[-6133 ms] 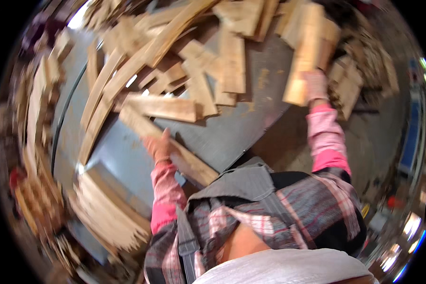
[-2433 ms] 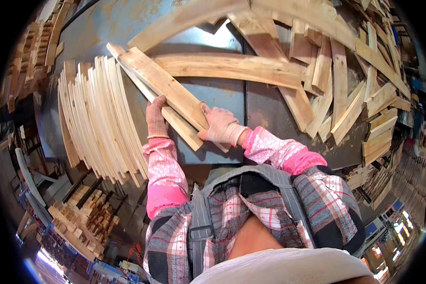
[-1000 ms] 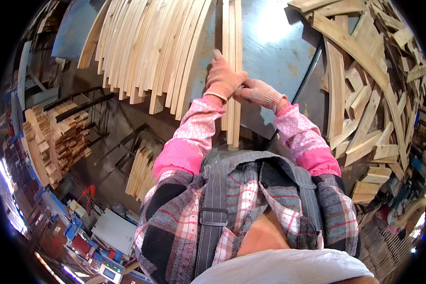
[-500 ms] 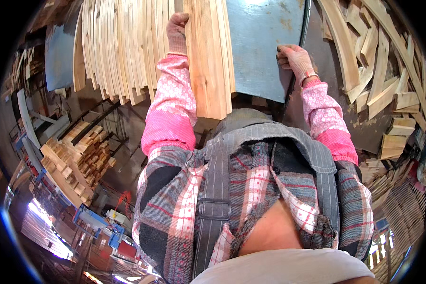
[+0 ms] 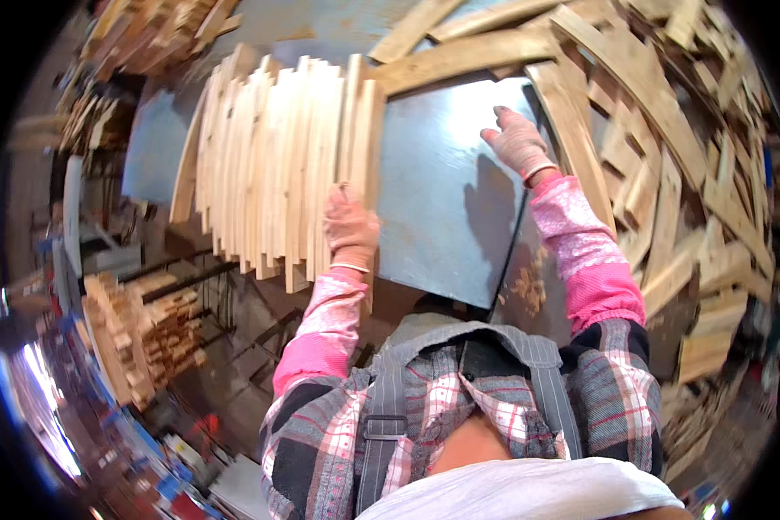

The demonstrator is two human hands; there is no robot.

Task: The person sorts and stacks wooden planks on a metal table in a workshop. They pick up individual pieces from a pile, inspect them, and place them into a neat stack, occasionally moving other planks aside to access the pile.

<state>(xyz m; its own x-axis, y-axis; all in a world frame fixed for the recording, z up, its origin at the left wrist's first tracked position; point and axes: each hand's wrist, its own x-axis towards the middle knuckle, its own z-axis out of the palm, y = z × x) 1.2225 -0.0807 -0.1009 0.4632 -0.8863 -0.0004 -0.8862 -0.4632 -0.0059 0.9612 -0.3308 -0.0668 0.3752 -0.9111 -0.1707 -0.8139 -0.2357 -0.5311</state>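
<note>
My left hand (image 5: 351, 227), in a pale work glove, closes on a wooden board (image 5: 369, 147) at the right end of a row of boards. The other boards (image 5: 273, 156) stand on edge, packed side by side, to the left of it. My right hand (image 5: 518, 143), gloved too, is over the right side of a blue-grey metal tabletop (image 5: 429, 191). Its fingers are apart and hold nothing. Just to its right a long curved board (image 5: 572, 130) lies along the table edge.
Loose boards (image 5: 650, 156) lie heaped on the right. At the far side, a long plank (image 5: 468, 59) crosses the tabletop. Stacked short wood pieces (image 5: 152, 338) sit low at the left, beside dark metal bars (image 5: 186, 283). Wood chips (image 5: 529, 282) lie near the table's right edge.
The view has shifted toward the far right. The wide board by my left hand has turned from face up to on edge against the row. My right hand has reached farther and opened.
</note>
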